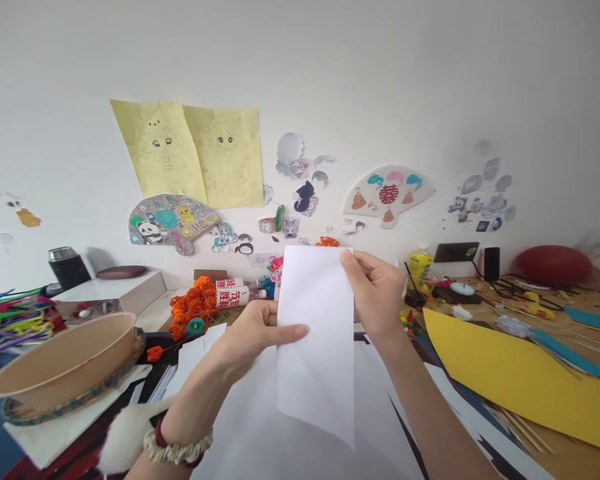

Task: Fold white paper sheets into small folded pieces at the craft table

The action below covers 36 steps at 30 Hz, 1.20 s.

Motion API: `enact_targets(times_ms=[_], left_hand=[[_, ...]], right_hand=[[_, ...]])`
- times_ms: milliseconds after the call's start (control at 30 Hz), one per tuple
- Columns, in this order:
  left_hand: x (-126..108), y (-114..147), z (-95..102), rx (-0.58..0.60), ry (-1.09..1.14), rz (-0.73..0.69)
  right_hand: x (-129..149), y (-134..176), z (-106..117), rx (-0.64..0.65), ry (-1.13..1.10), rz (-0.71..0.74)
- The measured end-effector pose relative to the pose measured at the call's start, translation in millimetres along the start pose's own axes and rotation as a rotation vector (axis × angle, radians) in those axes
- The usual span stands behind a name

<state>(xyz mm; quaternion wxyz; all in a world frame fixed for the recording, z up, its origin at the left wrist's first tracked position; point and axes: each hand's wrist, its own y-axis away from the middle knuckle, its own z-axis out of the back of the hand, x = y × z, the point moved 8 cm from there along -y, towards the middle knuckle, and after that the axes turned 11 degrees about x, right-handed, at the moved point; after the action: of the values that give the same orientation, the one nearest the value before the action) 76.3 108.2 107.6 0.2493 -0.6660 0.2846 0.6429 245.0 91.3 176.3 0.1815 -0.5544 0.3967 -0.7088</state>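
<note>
A tall white sheet of paper (pixel 316 360), apparently folded, is held upright before me above the table. My left hand (pixel 260 327) grips its left edge, the thumb lying across the front and the fingers behind. At the upper right corner, my right hand (pixel 377 287) pinches the paper between thumb and curled fingers. The lower end of the paper hangs free with a slanted edge. Beneath it, a large white sheet (pixel 260 427) lies on the table.
To the left stand a pale oval bowl (pixel 65 353) and a dark thermos (pixel 69 268). Orange yarn flowers (pixel 195 303) lie beside bottles (pixel 235 297). On the right are yellow paper (pixel 520 380), a yellow-labelled bottle (pixel 420 267) and thin sticks (pixel 523 427). Drawings (pixel 220 157) hang on the wall.
</note>
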Motion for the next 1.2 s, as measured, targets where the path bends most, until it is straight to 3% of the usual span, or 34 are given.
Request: enact_targets(times_ms=[333,600,767,1000,1200], left_hand=[[50,29,-15.0,-0.072,0.084,0.0],[55,41,-17.5,-0.18,0.15,-0.071],[58,47,-13.9,-0.193,0.181,-0.039],[76,49,-13.7,-0.275,0.396,-0.04],[87,48,-11.9,-0.349,0.582,-0.15]], right_hand=[[-11,-2,0,0.018,0.011,-0.003],[-27,-2,-8,0.051,-0.01,-0.014],[-27,-1,-13,0.081,-0.04,-0.008],[-30,4,-8,-0.061,0.048,-0.034],[-21,14,-4,-0.182,0.079,-0.021]])
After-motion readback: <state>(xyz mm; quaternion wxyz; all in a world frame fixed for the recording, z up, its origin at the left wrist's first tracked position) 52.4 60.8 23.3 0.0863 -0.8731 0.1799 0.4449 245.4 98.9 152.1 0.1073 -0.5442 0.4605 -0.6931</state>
